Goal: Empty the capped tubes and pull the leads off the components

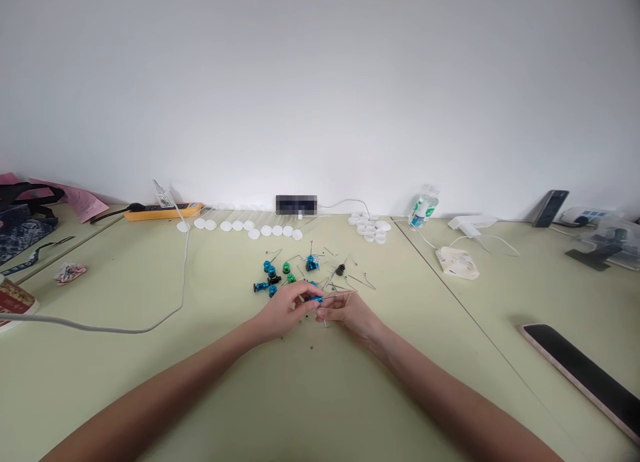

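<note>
Both hands meet over the middle of the pale green table (pixel 345 395). My left hand (pixel 287 309) pinches a small blue metal part (pixel 316 299) between thumb and fingers. Close against it, my right hand (pixel 350 313) holds a thin metal rod (pixel 339 293) that reaches the blue part; another short rod end points down below the fingers. Just beyond the hands lie blue parts (pixel 271 271), green parts (pixel 287 267), a black knob (pixel 341 269) and several thin bent rods (pixel 361 282). A blue cluster (pixel 312 263) stands behind the fingertips.
White discs (pixel 254 234) on sticks and stacked white discs (pixel 370 229) lie near the wall. A bottle (pixel 423 209), a white packet (pixel 457 262) and a phone (pixel 580 375) are right. A white cable (pixel 184 275), orange power strip (pixel 163 212) and paper cup (pixel 15 299) are left.
</note>
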Demonstrator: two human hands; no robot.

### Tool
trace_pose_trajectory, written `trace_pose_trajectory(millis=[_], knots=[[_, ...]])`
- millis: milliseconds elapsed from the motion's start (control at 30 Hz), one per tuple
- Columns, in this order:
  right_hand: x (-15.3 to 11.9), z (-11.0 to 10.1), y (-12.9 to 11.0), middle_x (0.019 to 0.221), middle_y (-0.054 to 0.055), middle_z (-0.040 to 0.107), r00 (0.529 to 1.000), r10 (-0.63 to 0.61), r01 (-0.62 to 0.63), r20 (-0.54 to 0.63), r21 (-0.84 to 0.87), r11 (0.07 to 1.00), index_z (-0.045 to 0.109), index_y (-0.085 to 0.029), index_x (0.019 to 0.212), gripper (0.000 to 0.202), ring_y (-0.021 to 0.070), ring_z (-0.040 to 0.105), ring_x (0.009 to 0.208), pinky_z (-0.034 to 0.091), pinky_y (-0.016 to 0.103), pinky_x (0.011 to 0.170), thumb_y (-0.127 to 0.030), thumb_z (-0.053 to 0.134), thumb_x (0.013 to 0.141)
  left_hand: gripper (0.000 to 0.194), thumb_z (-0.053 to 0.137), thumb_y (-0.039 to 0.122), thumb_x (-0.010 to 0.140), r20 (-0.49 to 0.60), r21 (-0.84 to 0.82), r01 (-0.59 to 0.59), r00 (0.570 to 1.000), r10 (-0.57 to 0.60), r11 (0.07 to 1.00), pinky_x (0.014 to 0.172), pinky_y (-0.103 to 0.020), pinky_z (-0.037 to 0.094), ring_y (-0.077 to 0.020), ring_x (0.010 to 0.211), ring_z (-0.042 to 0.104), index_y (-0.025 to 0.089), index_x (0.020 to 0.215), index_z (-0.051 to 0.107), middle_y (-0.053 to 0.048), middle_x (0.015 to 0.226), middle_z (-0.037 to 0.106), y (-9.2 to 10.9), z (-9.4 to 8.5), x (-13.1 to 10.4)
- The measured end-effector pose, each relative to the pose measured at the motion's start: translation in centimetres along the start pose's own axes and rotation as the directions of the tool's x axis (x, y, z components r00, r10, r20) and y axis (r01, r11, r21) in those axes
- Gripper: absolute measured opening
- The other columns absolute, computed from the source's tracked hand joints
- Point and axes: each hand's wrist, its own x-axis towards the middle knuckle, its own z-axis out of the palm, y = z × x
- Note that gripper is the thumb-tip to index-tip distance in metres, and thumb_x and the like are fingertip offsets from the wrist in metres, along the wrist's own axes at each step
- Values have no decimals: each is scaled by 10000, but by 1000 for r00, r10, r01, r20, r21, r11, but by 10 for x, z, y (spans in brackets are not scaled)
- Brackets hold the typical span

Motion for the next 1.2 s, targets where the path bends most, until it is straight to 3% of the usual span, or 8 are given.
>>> trace_pose_trajectory(millis=[100,200,267,367,500,667,833,1200], knots=[[1,1,1,611,-6,606,999,-30,31,-22,55,998,610,-152,641,237,117,545,609,391,241,599,-284,775,534,206,459,269,836,11,-2,4,1000,-4,1000,621,-214,401,-132,795,535,217,982,594,-19,930,620,1,0,-1],[1,1,2,575,-35,551,1000,-7,9,-28,40,999,599,-158,655,271,82,484,514,341,212,489,-296,784,514,210,454,268,839,15,-3,10,1000,-10,1000,626,-214,401,-133,805,534,221,993,591,-19,944,617,3,-1,-1],[1,1,1,604,-21,566,1000,9,-9,7,11,1000,617,-157,721,288,86,493,499,309,206,444,-325,769,543,214,452,266,841,15,7,7,1000,-7,1000,622,-213,397,-133,810,533,230,1000,591,-16,953,617,3,-1,0],[-1,1,-3,687,17,604,997,-13,12,82,14,1000,636,-153,821,303,116,549,563,356,221,476,-359,724,617,218,439,268,847,10,41,-9,1000,8,999,603,-211,387,-130,800,532,236,994,597,-12,945,619,3,-2,0],[-2,1,-7,677,21,603,991,-22,19,129,25,1000,663,-143,793,248,100,525,579,375,225,529,-352,692,663,231,428,292,851,-8,71,2,1000,-1,997,599,-218,391,-132,771,533,227,989,601,-17,907,623,1,-5,0],[-1,0,-5,661,5,602,1000,-1,0,28,20,1000,676,-154,707,189,104,512,629,381,230,603,-290,743,593,256,428,316,844,11,93,-2,1000,1,996,613,-227,405,-147,788,533,231,1013,601,-31,944,620,-2,-4,1],[0,1,-3,627,-12,560,998,41,-41,-55,-2,999,666,-170,713,245,85,438,544,316,217,506,-325,761,549,266,417,315,849,7,111,-9,1000,9,994,625,-232,413,-152,801,539,246,1031,600,-32,930,620,-3,-3,0],[0,0,-3,591,-25,509,998,50,-49,-30,28,998,655,-165,716,258,64,369,508,264,215,477,-339,762,557,245,439,289,842,1,13,52,999,-52,999,700,-239,443,-154,877,551,226,1014,603,-30,990,623,0,-3,0]])
